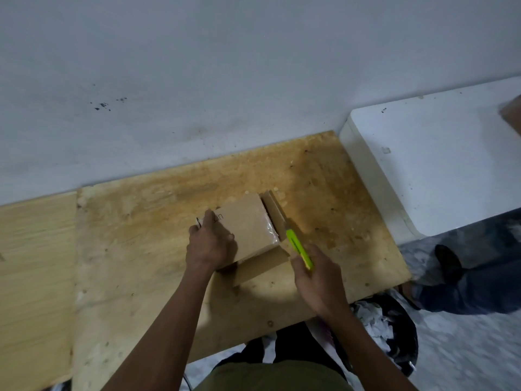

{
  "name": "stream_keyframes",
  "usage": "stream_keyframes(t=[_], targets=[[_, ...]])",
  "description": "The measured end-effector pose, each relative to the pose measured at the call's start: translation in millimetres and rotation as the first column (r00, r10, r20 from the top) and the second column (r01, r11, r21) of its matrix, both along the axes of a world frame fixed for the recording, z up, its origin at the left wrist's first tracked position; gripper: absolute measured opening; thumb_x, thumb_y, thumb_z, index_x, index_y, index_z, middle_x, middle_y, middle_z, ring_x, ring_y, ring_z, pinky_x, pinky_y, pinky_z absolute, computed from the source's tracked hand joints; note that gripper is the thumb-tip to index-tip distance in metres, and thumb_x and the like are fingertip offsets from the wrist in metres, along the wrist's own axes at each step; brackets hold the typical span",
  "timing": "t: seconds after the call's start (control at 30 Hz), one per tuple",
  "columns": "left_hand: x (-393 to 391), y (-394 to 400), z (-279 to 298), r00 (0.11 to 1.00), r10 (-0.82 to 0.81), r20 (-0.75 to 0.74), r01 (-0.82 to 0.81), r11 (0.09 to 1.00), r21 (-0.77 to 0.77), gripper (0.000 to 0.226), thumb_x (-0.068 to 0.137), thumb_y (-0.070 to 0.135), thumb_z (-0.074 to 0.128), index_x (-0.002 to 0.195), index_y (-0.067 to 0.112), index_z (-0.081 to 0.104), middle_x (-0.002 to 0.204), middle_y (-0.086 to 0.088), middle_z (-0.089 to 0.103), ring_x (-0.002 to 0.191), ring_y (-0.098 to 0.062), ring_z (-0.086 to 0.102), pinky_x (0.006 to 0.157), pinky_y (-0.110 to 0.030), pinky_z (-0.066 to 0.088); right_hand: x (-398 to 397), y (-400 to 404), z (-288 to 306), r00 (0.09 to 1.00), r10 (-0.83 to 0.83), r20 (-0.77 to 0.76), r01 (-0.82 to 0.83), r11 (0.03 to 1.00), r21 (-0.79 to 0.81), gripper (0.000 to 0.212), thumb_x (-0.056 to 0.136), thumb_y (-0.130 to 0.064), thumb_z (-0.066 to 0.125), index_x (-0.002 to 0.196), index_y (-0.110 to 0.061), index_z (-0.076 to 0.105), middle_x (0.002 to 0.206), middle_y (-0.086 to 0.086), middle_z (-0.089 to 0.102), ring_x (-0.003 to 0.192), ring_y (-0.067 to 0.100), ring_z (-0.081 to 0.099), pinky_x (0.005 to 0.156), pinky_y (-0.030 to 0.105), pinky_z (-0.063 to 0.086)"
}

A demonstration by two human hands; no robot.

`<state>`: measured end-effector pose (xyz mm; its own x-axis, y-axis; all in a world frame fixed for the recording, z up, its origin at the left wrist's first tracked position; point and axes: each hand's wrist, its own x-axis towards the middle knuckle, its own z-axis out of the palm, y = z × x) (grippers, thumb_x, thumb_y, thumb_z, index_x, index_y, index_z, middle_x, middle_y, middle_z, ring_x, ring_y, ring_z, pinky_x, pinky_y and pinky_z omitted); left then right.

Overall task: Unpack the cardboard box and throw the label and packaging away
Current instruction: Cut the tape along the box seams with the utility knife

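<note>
A small brown cardboard box (pixel 248 221) lies on the plywood table (pixel 141 249), its top sealed with clear tape along the right edge. One flap stands up at its right side and another lies flat toward me. My left hand (pixel 207 244) presses on the box's left part, fingers over the top. My right hand (pixel 318 275) grips a green and yellow utility knife (pixel 298 248), whose tip sits at the box's taped right edge.
A white slab-like block (pixel 423 165) lies at the table's right end against the grey wall. Below the table's right corner stands a black bin (pixel 394 328) holding crumpled paper. Another person's leg and shoe (pixel 462 277) are on the floor at the right.
</note>
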<state>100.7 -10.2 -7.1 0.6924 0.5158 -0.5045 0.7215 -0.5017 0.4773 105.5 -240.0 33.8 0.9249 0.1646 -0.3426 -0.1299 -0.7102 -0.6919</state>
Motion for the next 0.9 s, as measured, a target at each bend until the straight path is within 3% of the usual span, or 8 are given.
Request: stream_keyframes(t=[0.17,0.3,0.47,0.53,0.6,0.7,0.8,0.9], targets=[[-9,0,1,0.998,-0.008,0.058,0.010,1.000,-0.025,0.081,0.088,0.041,0.068,0.152,0.029,0.020,0.143,-0.021,0.040,0.124,-0.042,0.047,0.094,-0.049,0.047,42,6,-34,0.969,-0.229,-0.089,0.240,0.962,0.133,0.027,0.091,-0.051,0.047,0.083,-0.026,0.055,0.078,0.007,0.067,0.064,0.028,0.063,0.059,0.045,0.056],[-13,2,1,0.998,-0.006,0.059,0.009,0.998,-0.054,0.087,0.086,0.045,0.069,0.154,0.029,0.017,0.150,-0.021,0.033,0.128,-0.043,0.045,0.099,-0.051,0.046,61,0,-49,0.941,-0.319,-0.114,0.335,0.924,0.183,0.039,0.090,-0.054,0.051,0.075,-0.019,0.059,0.071,0.012,0.065,0.055,0.019,0.055,0.052,0.033,0.044],[-13,2,1,0.998,-0.003,0.056,0.006,0.999,-0.052,0.090,0.087,0.042,0.070,0.155,0.028,0.015,0.154,-0.020,0.028,0.132,-0.043,0.042,0.102,-0.054,0.045,72,-6,-71,0.955,-0.271,-0.123,0.291,0.936,0.197,0.030,0.095,-0.028,0.046,0.070,-0.022,0.062,0.059,0.000,0.057,0.049,0.016,0.048,0.054,0.034,0.042],[-13,2,2,0.998,-0.005,0.060,0.008,0.999,-0.053,0.090,0.086,0.042,0.070,0.156,0.027,0.014,0.156,-0.019,0.026,0.133,-0.044,0.042,0.102,-0.054,0.045,76,-8,-77,0.968,-0.223,-0.113,0.242,0.951,0.193,0.027,0.094,-0.021,0.044,0.080,-0.029,0.065,0.063,-0.002,0.060,0.050,0.016,0.048,0.055,0.034,0.042],[-13,2,1,0.998,-0.007,0.063,0.010,0.999,-0.053,0.092,0.086,0.044,0.070,0.156,0.027,0.014,0.156,-0.019,0.026,0.133,-0.044,0.042,0.102,-0.053,0.046,80,-9,-79,0.978,-0.151,-0.141,0.177,0.966,0.191,0.031,0.096,-0.011,0.042,0.105,-0.029,0.065,0.082,-0.002,0.067,0.058,0.015,0.052,0.057,0.032,0.044],[-13,2,-1,0.998,-0.013,0.060,0.016,0.999,-0.051,0.095,0.084,0.047,0.071,0.156,0.027,0.013,0.156,-0.018,0.026,0.133,-0.043,0.042,0.101,-0.052,0.047,83,-11,-83,0.982,-0.061,-0.180,0.087,0.986,0.139,0.044,0.099,-0.007,0.040,0.140,-0.023,0.045,0.125,-0.004,0.058,0.097,0.015,0.058,0.082,0.028,0.046],[-14,3,-2,0.998,-0.012,0.063,0.016,0.998,-0.068,0.100,0.081,0.048,0.073,0.157,0.028,0.011,0.157,-0.016,0.024,0.135,-0.041,0.039,0.103,-0.053,0.046,90,-15,-97,0.994,-0.074,-0.075,0.075,0.997,0.002,0.048,0.098,-0.011,0.046,0.145,-0.022,0.042,0.133,0.010,0.040,0.119,0.025,0.048,0.105,0.033,0.040],[-15,5,-2,0.998,0.000,0.056,0.004,0.997,-0.077,0.108,0.076,0.049,0.079,0.157,0.028,0.010,0.160,-0.012,0.016,0.140,-0.039,0.033,0.106,-0.051,0.044,95,-13,-106,0.993,-0.108,-0.051,0.105,0.992,-0.072,0.046,0.093,-0.009,0.053,0.139,-0.013,0.047,0.127,0.017,0.048,0.118,0.033,0.050,0.102,0.038,0.043]])
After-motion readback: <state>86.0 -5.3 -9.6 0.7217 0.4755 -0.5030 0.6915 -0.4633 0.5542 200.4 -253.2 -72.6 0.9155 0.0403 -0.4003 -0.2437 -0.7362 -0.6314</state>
